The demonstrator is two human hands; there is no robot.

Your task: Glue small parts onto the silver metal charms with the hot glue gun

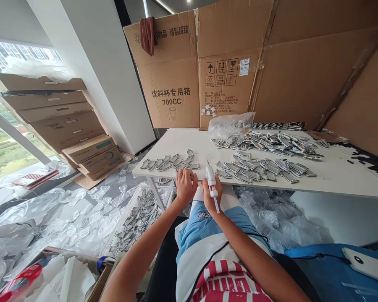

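Note:
My right hand [212,195] is wrapped round a white glue gun [211,181], its nozzle pointing up and away over the table edge and a glue stick showing at its rear. Beside it, at the front edge of the table, my left hand [185,184] has its fingers curled; what they hold, if anything, is hidden. Just beyond that hand lies a loose row of small metal frame-like pieces [166,162]. To the right of the glue gun a larger group of similar metal pieces [261,167] is spread on the white table [204,147].
Farther back sits a heaped pile of metal pieces [271,142] beside a clear plastic bag [231,124]. Cardboard walls [173,84] enclose the table's back. Below left is a bin of metal pieces [138,222]; plastic wrappers [82,218] litter the floor. A black cable [208,262] crosses my lap.

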